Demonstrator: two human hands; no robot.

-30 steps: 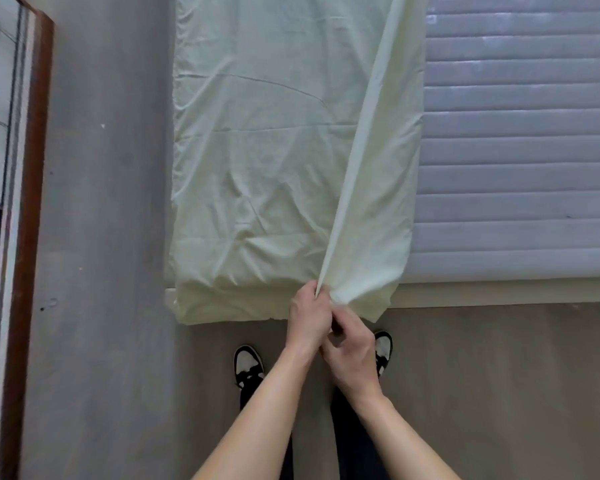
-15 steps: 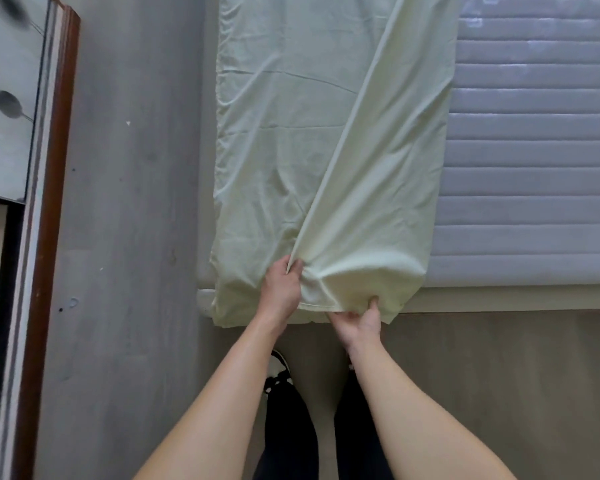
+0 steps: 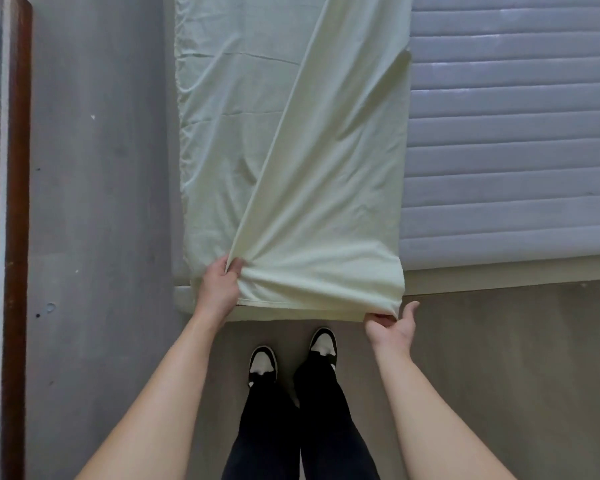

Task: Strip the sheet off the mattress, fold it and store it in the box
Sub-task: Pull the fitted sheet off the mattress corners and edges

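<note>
Left hand (image 3: 219, 292) pinches a gathered fold of the pale sheet (image 3: 291, 188); right hand (image 3: 392, 325) nips its near right corner. It lies folded along the mattress (image 3: 513, 150). Best draw both corners taut and level before doubling it

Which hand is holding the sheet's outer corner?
The right hand, pinching the sheet at its mattress-side corner; the left hand grips the inner fold.

The pale-green cotton-like cloth sheet (image 3: 291, 150) looks matt, soft and creased. At three o'clock, the grey quilted mattress (image 3: 513, 133) shows a ribbed, faintly glossy fabric. The grey floor (image 3: 101, 168) appears smooth, matt.
</note>
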